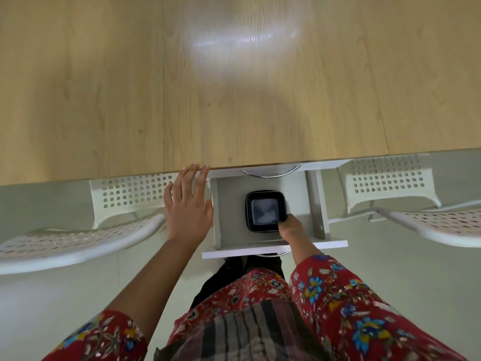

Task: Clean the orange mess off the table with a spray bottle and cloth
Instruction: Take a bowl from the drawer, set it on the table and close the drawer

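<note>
The right hand [290, 226] pinches a corner of the black tub [265, 212] in the open drawer [229, 204] under the table [234, 100]; the left hand [187, 204] rests straight-fingered on the table edge. No orange mess, spray bottle or cloth shows, so finding them likely comes next. No writing can be read.

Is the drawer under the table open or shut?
Open: the drawer juts out past the table edge, its inside exposed, with a black container in it.

- We see through one wide-angle head camera, facing steeply down.
- We look from close above the table [260, 113] edge and an open drawer [229, 217].
</note>
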